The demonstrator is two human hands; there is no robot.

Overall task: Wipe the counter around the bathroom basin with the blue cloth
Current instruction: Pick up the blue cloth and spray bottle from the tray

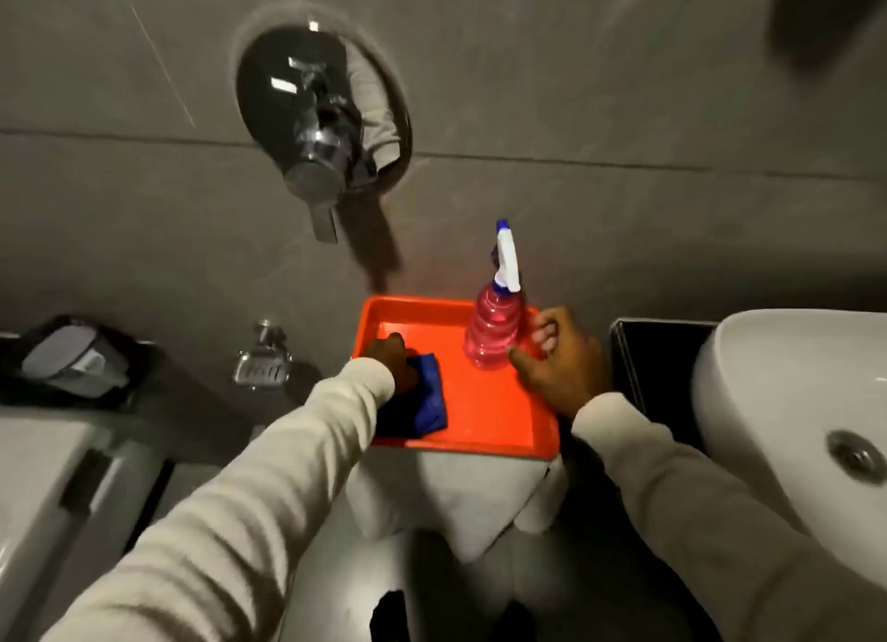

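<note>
A folded blue cloth [429, 396] lies in the left part of an orange tray [485, 430]. My left hand [391, 360] rests on the cloth's left side with fingers curled over it. A spray bottle [492, 327] of pink liquid with a white trigger head stands upright in the tray's back right corner. My right hand [561, 363] is just right of the bottle, fingers spread and apart from it, thumb near the bottle's base. The white basin [777, 391] sits at the right, with a dark counter edge [657, 358] beside it.
The tray rests on a grey stool-like surface [456, 497]. A chrome wall tap [314, 161] sticks out above. A soap dish [261, 365] hangs on the wall at left, beside a dark bin [72, 360] and a white toilet tank [48, 473].
</note>
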